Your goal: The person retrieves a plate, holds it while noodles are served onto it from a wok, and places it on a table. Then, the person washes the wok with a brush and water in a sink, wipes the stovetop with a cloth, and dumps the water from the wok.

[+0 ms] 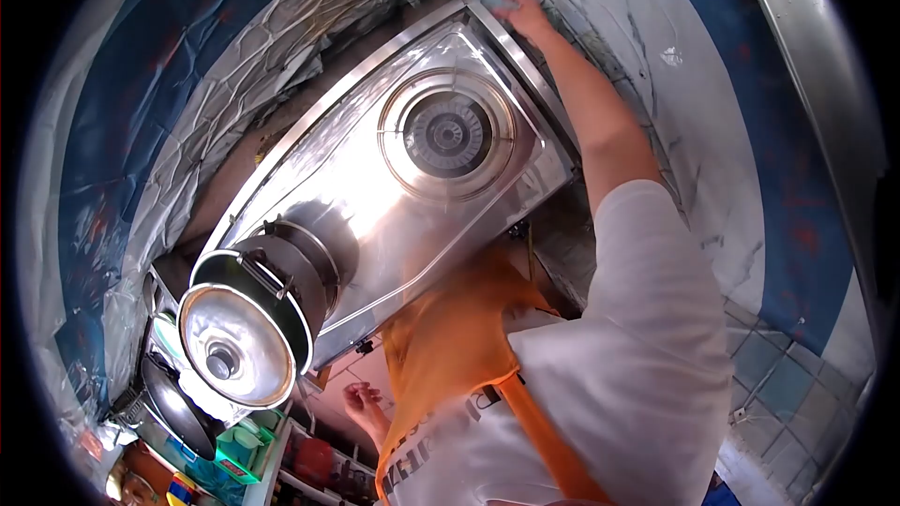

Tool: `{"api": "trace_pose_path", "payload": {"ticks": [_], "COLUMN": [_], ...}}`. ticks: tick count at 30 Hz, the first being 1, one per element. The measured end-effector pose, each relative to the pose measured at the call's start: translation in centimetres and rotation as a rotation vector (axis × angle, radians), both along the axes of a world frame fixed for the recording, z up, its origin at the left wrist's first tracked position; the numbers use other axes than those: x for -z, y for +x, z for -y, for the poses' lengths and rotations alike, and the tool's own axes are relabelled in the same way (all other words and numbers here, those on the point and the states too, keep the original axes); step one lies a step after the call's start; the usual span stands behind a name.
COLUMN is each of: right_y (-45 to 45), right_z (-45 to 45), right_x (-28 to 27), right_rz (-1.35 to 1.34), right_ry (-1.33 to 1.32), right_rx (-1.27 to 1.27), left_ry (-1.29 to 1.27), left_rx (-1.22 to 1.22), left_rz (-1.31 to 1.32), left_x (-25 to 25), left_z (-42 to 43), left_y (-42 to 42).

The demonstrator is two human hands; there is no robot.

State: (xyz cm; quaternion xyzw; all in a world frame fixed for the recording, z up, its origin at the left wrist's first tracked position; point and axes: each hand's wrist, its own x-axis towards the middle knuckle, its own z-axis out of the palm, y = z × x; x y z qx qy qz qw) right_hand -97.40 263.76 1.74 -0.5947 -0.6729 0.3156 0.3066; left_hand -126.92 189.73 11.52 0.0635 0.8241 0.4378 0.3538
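My right hand (523, 15) reaches to the far corner of a shiny steel gas stove (375, 178). Its fingers are closed on a pale bluish cloth-like wad (494, 1), blurred, at the tiled wall beside the stove's edge. A round burner (448, 135) lies bare on that side. My left hand (364, 401) hangs low at my side, by the stove's front edge; its fingers are loosely bent and apart, with nothing visible in them. Over the other end of the stove stands a steel pot (300, 267), with a knobbed metal lid (236, 345) in front of it.
Crinkled foil sheeting (234, 84) lines the wall behind the stove. A black pan (173, 403) is beyond the pot. Below sit a green basket (246, 450) and shelves with a red container (319, 459). My orange apron (450, 337) is against the stove's front.
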Motion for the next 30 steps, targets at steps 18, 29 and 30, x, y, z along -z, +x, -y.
{"api": "trace_pose_path", "payload": {"ticks": [18,29,30], "right_y": [20.9,-17.4,-21.1], "right_z": [20.2,6.9,9.5], "right_x": [3.3,-9.7,-10.0], "right_rz": [0.305,1.056,0.966], "right_ry": [-0.21,0.173,0.162], "right_rx": [0.11,-0.576,-0.624], "left_ry": [-0.057,-0.009,-0.006], "left_rx": [-0.051,-0.216,-0.236], "left_rz": [0.101,0.095,0.092], "left_x": [4.0,3.5,3.6], "left_z": [1.8,4.7,5.3], "left_y": [-0.4,0.6,0.8]}}
